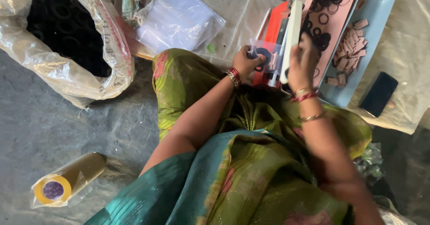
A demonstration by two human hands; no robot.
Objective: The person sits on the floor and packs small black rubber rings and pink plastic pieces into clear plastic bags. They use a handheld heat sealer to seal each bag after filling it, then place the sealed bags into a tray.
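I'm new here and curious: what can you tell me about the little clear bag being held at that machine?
The small clear plastic bag is thin and see-through, with black rubber rings and what look like a few small pale pieces inside. The left hand pinches its lower edge and holds it against the orange and white sealing machine, whose white bar is under the right hand. The bag's far edge lies by the bar.

A big clear sack (67,68) full of black rings sits on the grey floor (89,131). A roll of brown tape (67,182) lies near it. A black phone (378,94) rests beside a blue tray (380,10).
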